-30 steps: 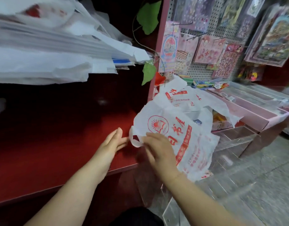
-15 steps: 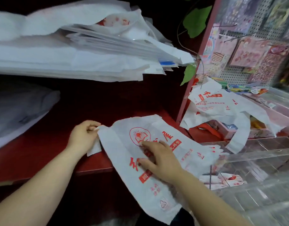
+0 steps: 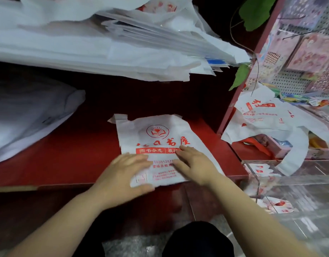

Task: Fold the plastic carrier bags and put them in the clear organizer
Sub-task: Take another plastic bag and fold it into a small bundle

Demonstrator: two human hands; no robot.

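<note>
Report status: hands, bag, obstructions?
Left hand and right hand open, pressing flat. White red-printed plastic carrier bag spread on red shelf, not yet folded. Nothing else on it.

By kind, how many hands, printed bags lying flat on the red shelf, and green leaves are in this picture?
Hands: 2 (left hand, right hand)
Printed bag flat on the red shelf: 1
Green leaves: 2 (upper leaf, lower leaf)
Total: 5

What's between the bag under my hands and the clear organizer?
Nothing visible. The carrier bag lies flat on the red shelf under the left hand and right hand; the clear organizer stands just right. A loose bag hangs at its far edge.
</note>
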